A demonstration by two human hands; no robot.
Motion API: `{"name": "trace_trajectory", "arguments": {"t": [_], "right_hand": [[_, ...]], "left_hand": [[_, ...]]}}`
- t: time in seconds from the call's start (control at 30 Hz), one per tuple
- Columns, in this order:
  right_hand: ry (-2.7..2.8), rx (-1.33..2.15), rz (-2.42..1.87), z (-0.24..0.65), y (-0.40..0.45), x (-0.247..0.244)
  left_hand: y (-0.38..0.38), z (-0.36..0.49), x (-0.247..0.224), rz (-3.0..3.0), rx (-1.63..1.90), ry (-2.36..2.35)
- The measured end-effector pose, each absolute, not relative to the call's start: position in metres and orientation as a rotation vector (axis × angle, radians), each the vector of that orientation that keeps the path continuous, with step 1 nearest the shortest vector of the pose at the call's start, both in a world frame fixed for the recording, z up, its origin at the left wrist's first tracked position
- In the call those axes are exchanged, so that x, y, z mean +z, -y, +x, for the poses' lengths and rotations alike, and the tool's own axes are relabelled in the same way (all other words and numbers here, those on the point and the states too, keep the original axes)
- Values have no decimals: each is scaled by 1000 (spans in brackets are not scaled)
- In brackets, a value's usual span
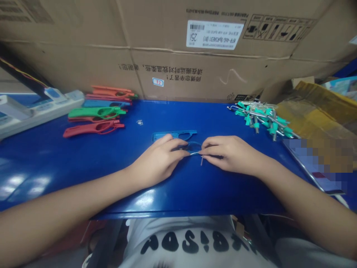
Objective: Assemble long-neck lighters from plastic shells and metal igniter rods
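My left hand point(164, 158) is closed, its thumb and fingers pinching one end of a blue plastic lighter casing point(194, 146) low over the table. My right hand point(230, 153) is closed too, with fingertips pressed at the casing's looped end. A thin pale strip point(202, 160) sticks down below the right fingertips. A narrow whitish piece shows between the two hands, but its kind is unclear. Just behind my left fingers lies another blue casing half point(175, 134), flat on the table. My fingers cover much of the held parts.
Red, green, blue and orange lighter casings point(96, 115) are piled at the back left, near a white power strip point(41, 111). Metal rods with teal parts point(264, 118) lie heaped at the back right. A phone point(312, 167) rests at the right. A large cardboard box point(167, 44) stands behind.
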State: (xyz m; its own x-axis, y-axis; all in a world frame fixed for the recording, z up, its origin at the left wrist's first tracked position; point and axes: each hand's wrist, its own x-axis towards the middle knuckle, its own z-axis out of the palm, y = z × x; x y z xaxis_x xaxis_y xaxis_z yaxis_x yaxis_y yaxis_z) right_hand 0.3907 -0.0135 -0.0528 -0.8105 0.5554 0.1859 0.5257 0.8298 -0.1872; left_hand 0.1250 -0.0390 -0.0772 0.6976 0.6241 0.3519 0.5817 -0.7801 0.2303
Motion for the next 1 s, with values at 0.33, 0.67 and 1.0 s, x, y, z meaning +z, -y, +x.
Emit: {"name": "trace_trajectory", "arguments": {"t": [0.33, 0.67, 1.0], "right_hand": [[2747, 156, -749, 393, 10, -59], [2798, 102, -771, 392, 10, -56], [2817, -3, -752, 391, 12, -56]], "left_hand": [[40, 124, -79, 2794, 647, -1005], [40, 125, -79, 2822, 666, -1006], [40, 124, -78, 2857, 642, -1002]]}}
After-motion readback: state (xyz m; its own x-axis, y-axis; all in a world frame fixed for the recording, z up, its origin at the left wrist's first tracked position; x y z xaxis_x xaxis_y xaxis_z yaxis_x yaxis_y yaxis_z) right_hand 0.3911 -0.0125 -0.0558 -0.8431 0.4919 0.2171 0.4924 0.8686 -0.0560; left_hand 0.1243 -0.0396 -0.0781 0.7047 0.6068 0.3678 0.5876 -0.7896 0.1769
